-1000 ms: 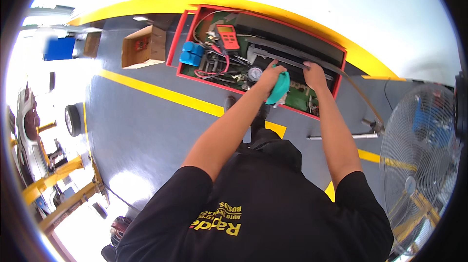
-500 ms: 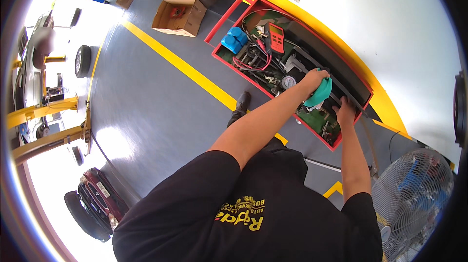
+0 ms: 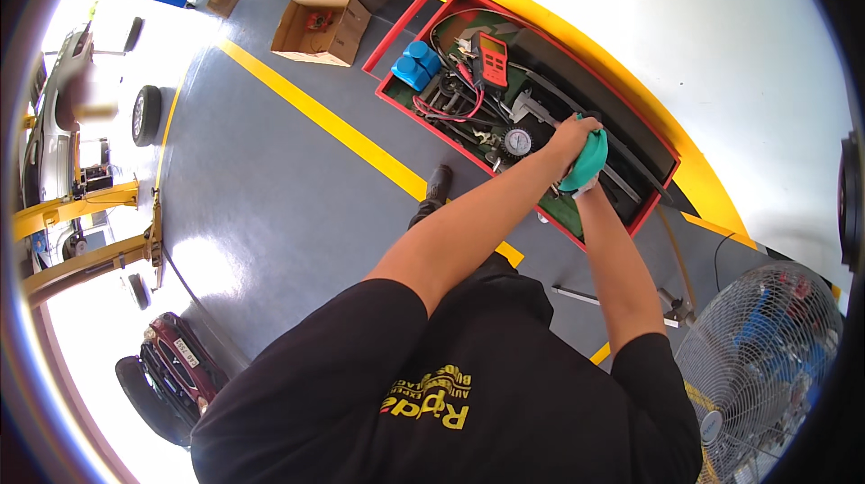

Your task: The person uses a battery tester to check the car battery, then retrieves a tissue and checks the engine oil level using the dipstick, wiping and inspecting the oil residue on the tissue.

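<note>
My left hand point(image 3: 574, 137) is closed on a teal cloth point(image 3: 588, 162) above the red-rimmed tool tray. Close against the lower end of the cloth is my right hand point(image 3: 587, 187); its fingers are mostly hidden there. Left of the hands, a round pressure gauge point(image 3: 518, 142) lies among tools. A metal caliper point(image 3: 532, 109) rests just beyond it. Farther back in the tray point(image 3: 671, 162) sit an orange-red handheld tester point(image 3: 493, 60) with red and black leads and a blue twin-lobed container point(image 3: 415, 66).
An open cardboard box point(image 3: 322, 29) with a red object inside stands on the floor at the far left of the tray. A large caged fan point(image 3: 761, 376) stands at the right. Yellow lift arms point(image 3: 90, 263), loose tyres and cars occupy the left side.
My right hand has moved left from the tray's right end to meet the cloth. The left hand still holds the cloth. The whole view has shifted slightly.
</note>
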`<move>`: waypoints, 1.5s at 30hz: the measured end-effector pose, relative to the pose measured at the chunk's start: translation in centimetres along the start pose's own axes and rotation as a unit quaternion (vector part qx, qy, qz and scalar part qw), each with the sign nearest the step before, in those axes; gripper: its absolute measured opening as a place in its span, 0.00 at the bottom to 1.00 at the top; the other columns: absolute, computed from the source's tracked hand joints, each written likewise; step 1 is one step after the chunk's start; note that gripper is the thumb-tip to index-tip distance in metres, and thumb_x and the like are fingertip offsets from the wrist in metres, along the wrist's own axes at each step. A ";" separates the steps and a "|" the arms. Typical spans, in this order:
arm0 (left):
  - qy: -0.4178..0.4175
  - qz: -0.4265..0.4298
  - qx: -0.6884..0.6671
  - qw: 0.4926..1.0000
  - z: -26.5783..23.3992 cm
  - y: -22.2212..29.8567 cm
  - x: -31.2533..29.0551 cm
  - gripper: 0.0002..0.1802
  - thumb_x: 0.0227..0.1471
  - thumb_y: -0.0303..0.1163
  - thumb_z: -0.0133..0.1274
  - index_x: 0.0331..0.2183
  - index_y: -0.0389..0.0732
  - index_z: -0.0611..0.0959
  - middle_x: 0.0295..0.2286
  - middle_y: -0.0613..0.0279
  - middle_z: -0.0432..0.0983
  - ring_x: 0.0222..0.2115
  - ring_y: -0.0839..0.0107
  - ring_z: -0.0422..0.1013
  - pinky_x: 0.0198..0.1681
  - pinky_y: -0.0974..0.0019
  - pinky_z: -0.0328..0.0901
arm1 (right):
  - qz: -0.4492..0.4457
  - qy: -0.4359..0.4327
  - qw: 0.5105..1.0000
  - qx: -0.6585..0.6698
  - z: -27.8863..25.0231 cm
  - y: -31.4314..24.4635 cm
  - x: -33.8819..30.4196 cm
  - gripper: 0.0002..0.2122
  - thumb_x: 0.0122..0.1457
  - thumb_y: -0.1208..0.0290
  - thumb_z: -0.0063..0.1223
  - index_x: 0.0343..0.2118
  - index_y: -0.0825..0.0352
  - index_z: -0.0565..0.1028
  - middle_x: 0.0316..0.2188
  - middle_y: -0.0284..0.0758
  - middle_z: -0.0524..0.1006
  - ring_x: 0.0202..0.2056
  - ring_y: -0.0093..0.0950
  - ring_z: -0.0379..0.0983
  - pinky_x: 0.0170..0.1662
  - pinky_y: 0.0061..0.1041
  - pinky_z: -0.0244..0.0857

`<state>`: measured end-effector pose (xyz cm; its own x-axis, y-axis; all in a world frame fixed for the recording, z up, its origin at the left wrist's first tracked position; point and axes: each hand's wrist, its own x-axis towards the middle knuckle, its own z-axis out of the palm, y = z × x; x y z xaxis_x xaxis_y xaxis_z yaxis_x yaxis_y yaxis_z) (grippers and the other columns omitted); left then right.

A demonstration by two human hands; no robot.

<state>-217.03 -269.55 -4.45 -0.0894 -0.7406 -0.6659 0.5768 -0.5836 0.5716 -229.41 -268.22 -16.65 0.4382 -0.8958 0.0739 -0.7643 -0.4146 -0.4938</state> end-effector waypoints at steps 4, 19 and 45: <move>0.029 0.073 -0.007 0.997 -0.3 1.8 -3.7 0.14 0.54 0.37 0.57 0.41 0.42 0.76 0.28 0.57 0.77 0.25 0.63 0.76 0.30 0.57 0.73 | 0.039 0.016 0.996 -0.082 4.1 -0.2 1.7 0.21 0.58 0.60 0.58 0.51 0.66 0.72 0.50 0.47 0.75 0.51 0.48 0.74 0.53 0.44 0.70; 0.145 -0.048 -0.175 0.973 -32.6 -1.2 -34.5 0.28 0.62 0.43 0.47 0.60 0.42 0.72 0.55 0.58 0.75 0.43 0.65 0.75 0.43 0.58 0.75 | 0.056 -0.183 0.970 -0.150 -4.0 -9.2 9.8 0.22 0.52 0.63 0.64 0.46 0.68 0.71 0.43 0.49 0.77 0.48 0.48 0.76 0.48 0.49 0.71; 0.110 0.168 -0.100 0.975 -46.4 14.7 -41.1 0.25 0.59 0.31 0.54 0.56 0.32 0.72 0.47 0.54 0.76 0.50 0.62 0.73 0.58 0.57 0.65 | 0.219 -0.149 0.940 0.213 -15.4 -39.5 3.3 0.09 0.67 0.65 0.52 0.33 0.64 0.71 0.17 0.23 0.64 0.17 0.14 0.58 0.19 0.18 0.50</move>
<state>-167.17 -232.28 9.08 0.2954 -0.7765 -0.5566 0.6916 -0.2281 0.6853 -205.06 -257.21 16.47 0.2879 -0.8545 -0.4323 -0.6714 0.1418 -0.7274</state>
